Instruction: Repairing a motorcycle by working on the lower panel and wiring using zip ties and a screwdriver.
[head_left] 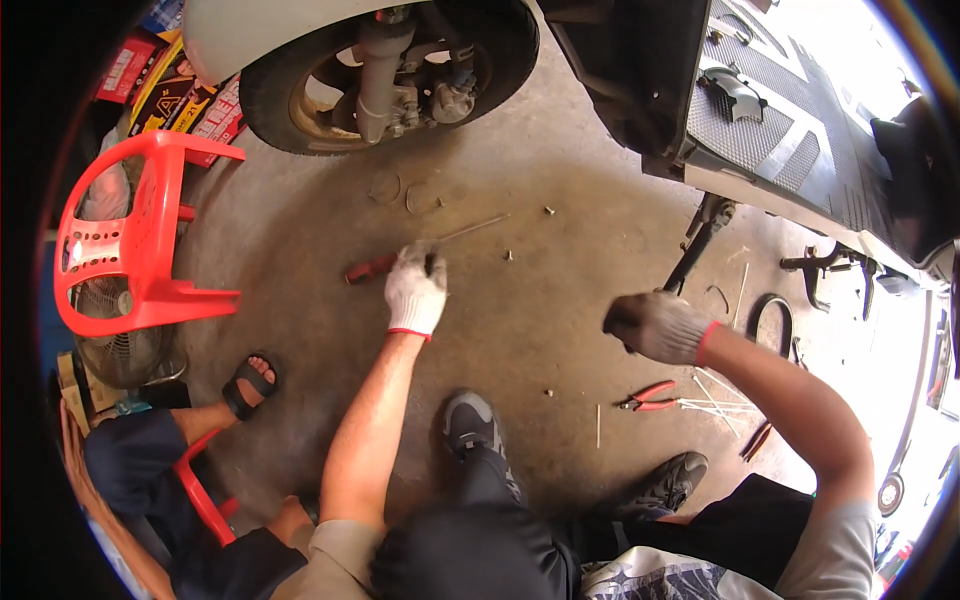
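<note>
My left hand (415,290), in a white knit glove with a red cuff, is closed around the middle of a long screwdriver (370,268). Its red handle sticks out to the left and its thin shaft points right. My right hand (660,325), in a soiled glove, is curled and a little blurred beside the scooter's dark stand leg (692,258). What its dark fingers hold, if anything, cannot be made out. The scooter's front wheel (390,80) is at the top, and its footboard (775,110) with metal plates is at the upper right.
Red-handled pliers (655,397), white rods (715,405) and a black ring-shaped part (770,325) lie right on the concrete floor. Small screws (509,256) are scattered in the middle. A red plastic chair (150,235) and a fan (110,330) stand left, near another person's sandalled foot (250,385).
</note>
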